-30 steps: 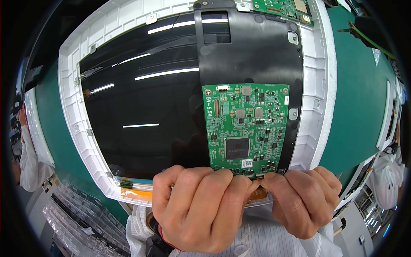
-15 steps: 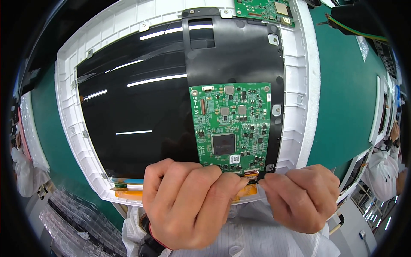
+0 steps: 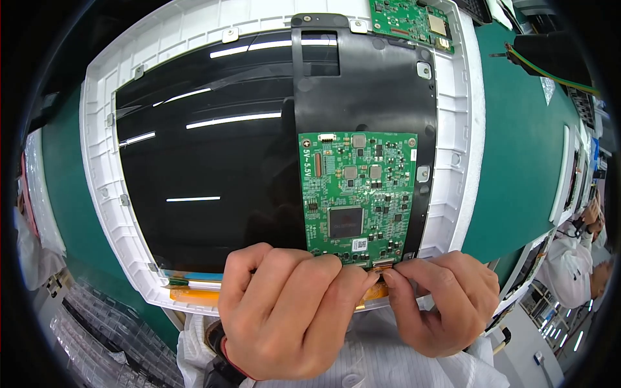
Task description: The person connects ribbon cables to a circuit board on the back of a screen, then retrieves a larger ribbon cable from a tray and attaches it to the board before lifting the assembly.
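A green circuit board (image 3: pixel 381 210) lies on a black plate (image 3: pixel 381 90) over a dark display panel (image 3: pixel 207 161), inside a white plastic frame (image 3: pixel 98 139). At the board's near edge, a short orange-brown ribbon cable (image 3: pixel 383 264) meets a connector. My left hand (image 3: pixel 294 313) is closed, its thumb and forefinger pinching at the cable from the left. From the right, my right hand (image 3: pixel 446 301) pinches at the same cable with thumb and forefinger, the other fingers curled. The fingertips nearly meet and hide most of the cable.
A smaller green board (image 3: pixel 411 24) sits at the frame's far right. The frame rests on a green worktop (image 3: pixel 517 174). Clear plastic trays (image 3: pixel 116 339) are stacked at lower left. A black object with a yellow-green wire (image 3: pixel 550 72) stands at far right; another person's white sleeve (image 3: pixel 569 275) shows beyond.
My right hand has moved slightly left, its fingertips closing in on the ribbon cable next to my left fingertips. The board and plate sit a little further right in view.
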The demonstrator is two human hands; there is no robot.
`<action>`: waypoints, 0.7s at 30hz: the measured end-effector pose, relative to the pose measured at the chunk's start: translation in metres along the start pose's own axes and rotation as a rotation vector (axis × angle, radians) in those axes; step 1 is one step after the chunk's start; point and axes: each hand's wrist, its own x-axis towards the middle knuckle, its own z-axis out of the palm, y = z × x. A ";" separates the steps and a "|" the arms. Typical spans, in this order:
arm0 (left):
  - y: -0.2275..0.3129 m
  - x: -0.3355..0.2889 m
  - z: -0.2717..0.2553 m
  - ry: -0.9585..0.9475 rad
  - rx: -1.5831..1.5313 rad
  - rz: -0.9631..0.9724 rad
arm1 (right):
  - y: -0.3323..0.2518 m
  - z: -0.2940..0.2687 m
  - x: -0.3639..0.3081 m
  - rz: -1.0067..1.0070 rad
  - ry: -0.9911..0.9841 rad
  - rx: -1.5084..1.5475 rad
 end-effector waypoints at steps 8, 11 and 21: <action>0.003 0.004 -0.001 -0.014 0.032 0.000 | -0.010 0.004 0.001 0.184 -0.030 0.036; 0.004 0.005 -0.001 -0.016 0.040 0.003 | -0.009 0.004 0.000 0.174 -0.020 0.024; 0.005 0.005 -0.001 -0.006 0.061 0.002 | -0.006 0.006 -0.002 0.132 -0.019 0.082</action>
